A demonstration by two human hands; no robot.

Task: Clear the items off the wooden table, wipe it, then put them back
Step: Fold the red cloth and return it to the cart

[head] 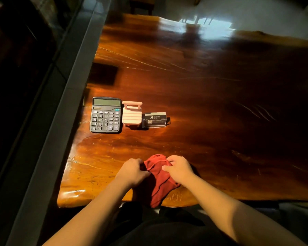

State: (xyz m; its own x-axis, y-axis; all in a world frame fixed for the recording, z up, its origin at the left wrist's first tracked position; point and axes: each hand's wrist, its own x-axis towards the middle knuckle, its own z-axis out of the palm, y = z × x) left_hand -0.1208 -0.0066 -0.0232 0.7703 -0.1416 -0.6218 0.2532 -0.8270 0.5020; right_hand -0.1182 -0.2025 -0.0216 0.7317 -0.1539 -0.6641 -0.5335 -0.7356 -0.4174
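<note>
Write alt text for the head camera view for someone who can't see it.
Both hands, left hand and right hand, grip a red cloth on a wooden table. Beyond sit a calculator, pink miniature chair and clear card holder.

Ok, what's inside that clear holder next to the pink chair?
The clear holder holds a stack of cards; the front one shows a small logo and lines of print too small to read. The cards behind it are covered, so their number can't be told.

Calculator (106, 115) left, chair (132, 114) middle, cardholder (154, 120) right.
</note>
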